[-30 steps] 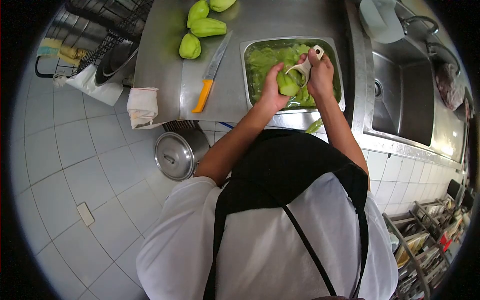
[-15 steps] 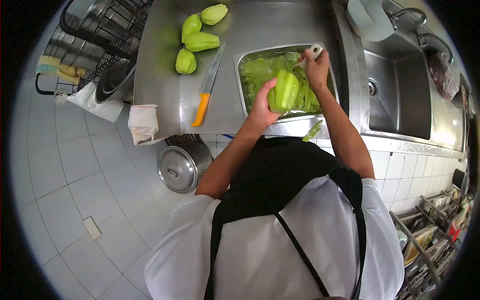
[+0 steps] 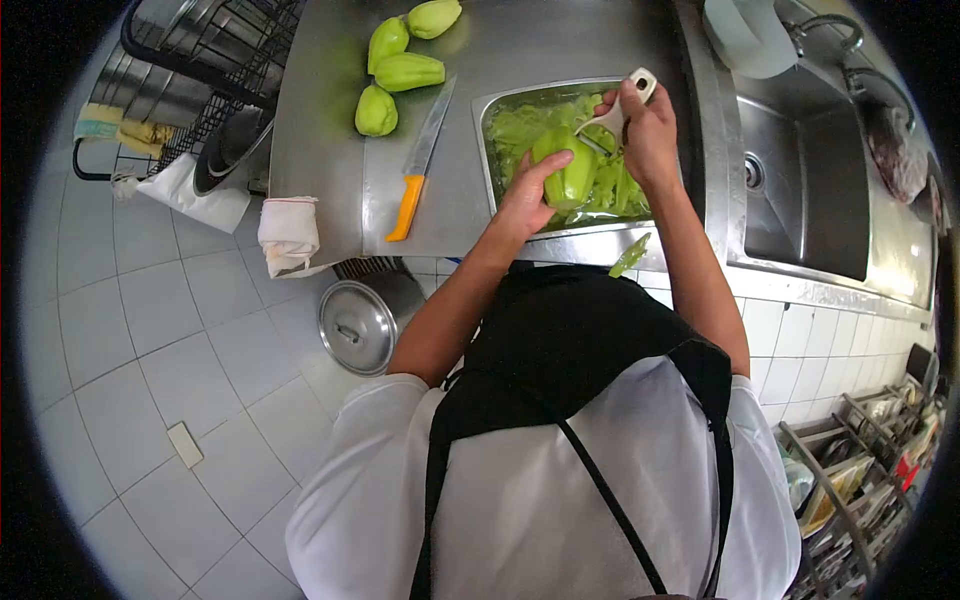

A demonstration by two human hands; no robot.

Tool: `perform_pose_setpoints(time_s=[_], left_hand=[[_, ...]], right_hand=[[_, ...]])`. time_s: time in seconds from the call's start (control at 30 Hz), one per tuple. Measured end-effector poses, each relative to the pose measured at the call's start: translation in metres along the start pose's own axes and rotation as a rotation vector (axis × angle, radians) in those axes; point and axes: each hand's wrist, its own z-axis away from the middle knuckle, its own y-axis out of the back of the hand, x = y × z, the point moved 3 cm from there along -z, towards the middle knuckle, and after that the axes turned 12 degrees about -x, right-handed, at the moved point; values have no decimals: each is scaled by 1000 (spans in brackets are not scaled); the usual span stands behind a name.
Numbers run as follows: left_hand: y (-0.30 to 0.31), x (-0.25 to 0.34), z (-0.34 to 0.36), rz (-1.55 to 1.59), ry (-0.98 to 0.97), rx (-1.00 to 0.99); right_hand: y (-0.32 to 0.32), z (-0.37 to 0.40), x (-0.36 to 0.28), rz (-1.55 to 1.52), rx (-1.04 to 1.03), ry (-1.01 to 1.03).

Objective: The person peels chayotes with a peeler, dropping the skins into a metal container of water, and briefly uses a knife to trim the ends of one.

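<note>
The green chayote (image 3: pixel 572 178) is held over the tray (image 3: pixel 485 150), the peeler (image 3: pixel 603 121) being set at its far end — peeling is judged to be in hand. For a further stroke, a firm hold and a flat-laid blade would be called for. The chayote is gripped by the left hand (image 3: pixel 530 197), thumb uppermost; the peeler's handle is clasped in the right hand (image 3: pixel 650 140) — both forearms angled forward.
</note>
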Motion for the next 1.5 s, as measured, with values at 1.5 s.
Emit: perform_pose_setpoints(time_s=[1.5], left_hand=[[26, 10, 14, -275, 122, 336]], right_hand=[[82, 197, 57, 1504, -621, -23]])
